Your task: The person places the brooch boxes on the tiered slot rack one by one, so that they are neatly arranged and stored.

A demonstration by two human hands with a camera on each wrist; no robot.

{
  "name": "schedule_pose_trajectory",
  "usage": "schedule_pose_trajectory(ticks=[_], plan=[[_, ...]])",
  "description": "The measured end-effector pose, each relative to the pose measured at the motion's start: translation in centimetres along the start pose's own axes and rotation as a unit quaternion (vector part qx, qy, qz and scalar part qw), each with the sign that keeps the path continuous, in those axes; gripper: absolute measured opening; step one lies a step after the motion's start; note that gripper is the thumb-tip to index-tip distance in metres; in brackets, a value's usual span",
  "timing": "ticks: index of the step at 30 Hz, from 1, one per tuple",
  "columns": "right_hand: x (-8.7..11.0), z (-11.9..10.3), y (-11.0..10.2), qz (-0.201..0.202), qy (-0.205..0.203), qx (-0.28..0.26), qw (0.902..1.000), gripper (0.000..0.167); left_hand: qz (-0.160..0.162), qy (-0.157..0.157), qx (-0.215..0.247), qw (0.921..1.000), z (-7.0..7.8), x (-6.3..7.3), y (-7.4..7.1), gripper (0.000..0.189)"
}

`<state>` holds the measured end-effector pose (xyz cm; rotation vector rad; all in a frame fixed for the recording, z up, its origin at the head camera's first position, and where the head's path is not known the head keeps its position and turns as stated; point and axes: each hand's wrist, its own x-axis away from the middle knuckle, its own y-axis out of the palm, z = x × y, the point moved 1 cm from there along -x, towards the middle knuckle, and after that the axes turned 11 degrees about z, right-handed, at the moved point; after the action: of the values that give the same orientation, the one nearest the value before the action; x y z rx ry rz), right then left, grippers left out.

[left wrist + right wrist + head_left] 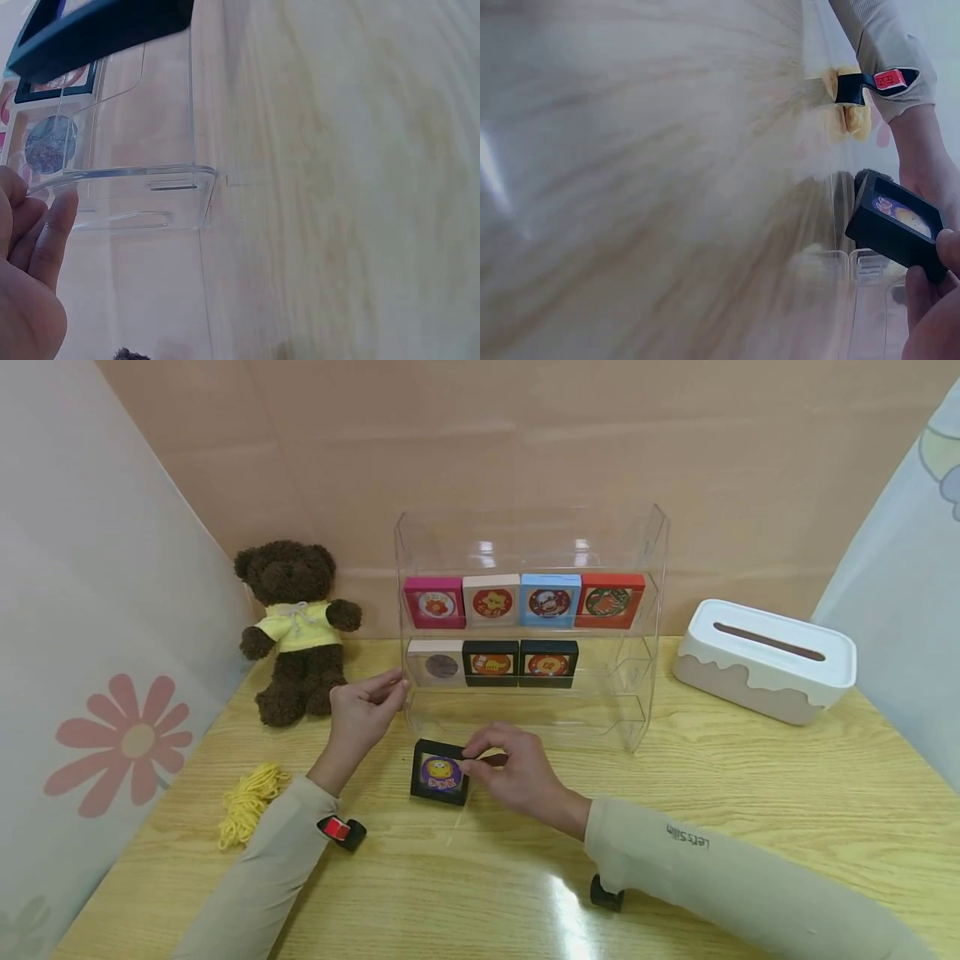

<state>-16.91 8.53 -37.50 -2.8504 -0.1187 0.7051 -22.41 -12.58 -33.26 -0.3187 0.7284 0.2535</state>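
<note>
A clear acrylic display rack [525,718] stands on the table with small framed boxes on its tiers. My left hand [363,714] pinches the rack's left side edge; in the left wrist view, the fingers [56,240] lie against that clear panel [135,176]. Between the thumb and fingers of my right hand [521,772] is a black square framed box [440,774] with a purple and yellow picture. It is held by its right side, in front of the rack's lower left. The right wrist view shows the same black box [900,225] tilted, clear of the table.
The upper tier holds a magenta box [435,617], a cream, a blue box [550,617] and a red one. Below are a cream box [420,672] and two black ones. A teddy bear [296,627] and yellow yarn [251,806] lie left; a tissue box [765,672] stands right.
</note>
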Motion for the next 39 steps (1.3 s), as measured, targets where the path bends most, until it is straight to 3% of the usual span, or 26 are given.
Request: schedule_pose_trajectory(ticks=[10,18,27,35,39], plan=[[0.6,0.1,-2.0,0.019,0.015,0.021,0.9995,0.009,-0.001,0.010,-0.006,0.9999,0.0,0.1,0.0,0.018],[0.9,0.6,-4.4,0.058,0.034,0.036,0.9971,0.009,-0.005,0.010,0.001,0.9999,-0.2,0.2,0.0,0.017],[0.9,-2.6,-5.8,0.077,0.001,0.050,0.9957,0.009,-0.002,0.011,-0.003,0.9999,-0.3,0.1,-0.2,0.018],[0.7,-2.8,-7.7,0.101,-0.016,0.038,0.9940,0.009,-0.004,0.008,-0.002,1.0000,-0.2,0.1,-0.1,0.018],[0.3,-1.6,-9.1,0.119,-0.027,0.028,0.9922,0.011,-0.003,0.005,-0.002,1.0000,-0.2,0.1,0.0,0.018]])
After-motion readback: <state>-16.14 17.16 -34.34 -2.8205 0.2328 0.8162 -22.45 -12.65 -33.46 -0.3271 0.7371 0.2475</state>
